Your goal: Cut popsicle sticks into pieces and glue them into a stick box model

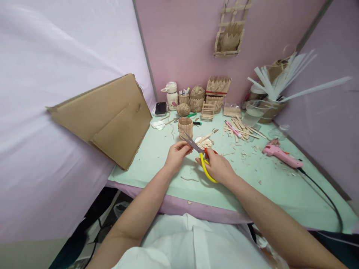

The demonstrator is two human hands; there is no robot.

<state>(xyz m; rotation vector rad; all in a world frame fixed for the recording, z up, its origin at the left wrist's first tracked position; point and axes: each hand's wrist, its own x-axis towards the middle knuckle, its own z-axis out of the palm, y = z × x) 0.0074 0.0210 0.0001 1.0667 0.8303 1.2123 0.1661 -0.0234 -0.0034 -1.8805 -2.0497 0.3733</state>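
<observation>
My right hand [220,166] is wrapped round the handles of a pair of scissors [208,172], which are yellow with a red part. Their blades are parted and point up and left, across the fingertips of my left hand [176,153]. That hand is closed in a pinch; whatever it holds is too small to make out. Just beyond the fingers stands a small round pot [185,127] clad in wooden sticks. Behind the scissors lies a white round lid [203,143] with bits of wood on it. A short piece of twine [189,179] rests on the table in front of my hands.
A pink glue gun [282,155] with a black cord lies at the right. Wooden sticks [244,129] and a pink cutter [233,129] are scattered behind it. Cardboard [112,123] leans at the left. Along the back are a white bottle [172,98], twine balls [183,109] and a phone [160,108].
</observation>
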